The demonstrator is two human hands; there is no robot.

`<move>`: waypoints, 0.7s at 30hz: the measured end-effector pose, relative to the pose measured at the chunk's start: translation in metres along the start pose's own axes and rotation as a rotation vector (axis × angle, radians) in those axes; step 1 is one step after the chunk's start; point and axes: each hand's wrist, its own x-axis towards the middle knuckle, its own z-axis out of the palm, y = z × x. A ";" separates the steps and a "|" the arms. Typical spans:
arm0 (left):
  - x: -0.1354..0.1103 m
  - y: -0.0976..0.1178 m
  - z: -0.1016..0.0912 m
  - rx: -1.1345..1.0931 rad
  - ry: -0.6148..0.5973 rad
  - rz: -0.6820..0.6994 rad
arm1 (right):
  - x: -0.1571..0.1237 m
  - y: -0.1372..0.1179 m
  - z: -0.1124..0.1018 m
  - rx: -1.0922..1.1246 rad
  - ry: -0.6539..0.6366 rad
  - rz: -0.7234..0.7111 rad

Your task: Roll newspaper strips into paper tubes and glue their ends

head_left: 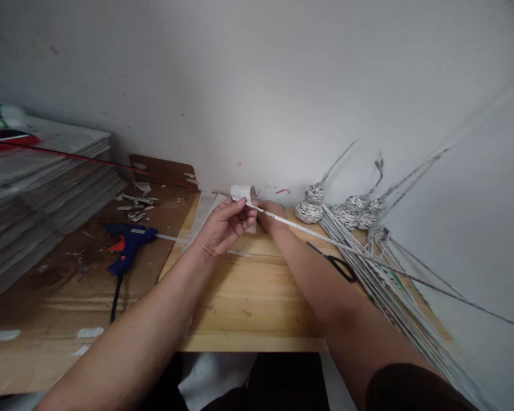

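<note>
My left hand [228, 224] is closed, thumb and fingers pinching a short cylinder of printed paper [241, 192] above the wooden table. A long, thin rolled-paper stick [304, 228] runs from the cylinder and the left fingertips toward the lower right, across my right forearm. My right hand [272, 214] is just right of the cylinder, behind the stick. Its fingers are mostly hidden, so its grip does not show. Flat printed paper [203, 211] lies on the table beside my left hand.
A blue glue gun [131, 242] with a glue stick lies on cardboard at left, near stacked boards [47, 188]. Black-handled scissors [340, 266] lie under the stick. Several paper sticks [381, 285] and woven paper gourd shapes [310, 205] fill the right side. A wall stands behind.
</note>
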 end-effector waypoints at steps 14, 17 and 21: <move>0.005 -0.006 0.001 0.188 0.124 0.203 | -0.126 -0.004 -0.020 0.144 0.358 -0.545; 0.008 -0.013 -0.004 0.218 0.202 0.161 | -0.144 -0.015 -0.029 0.258 0.599 -0.716; 0.009 -0.022 -0.008 0.212 0.257 0.098 | -0.132 -0.016 -0.030 0.229 0.760 -0.637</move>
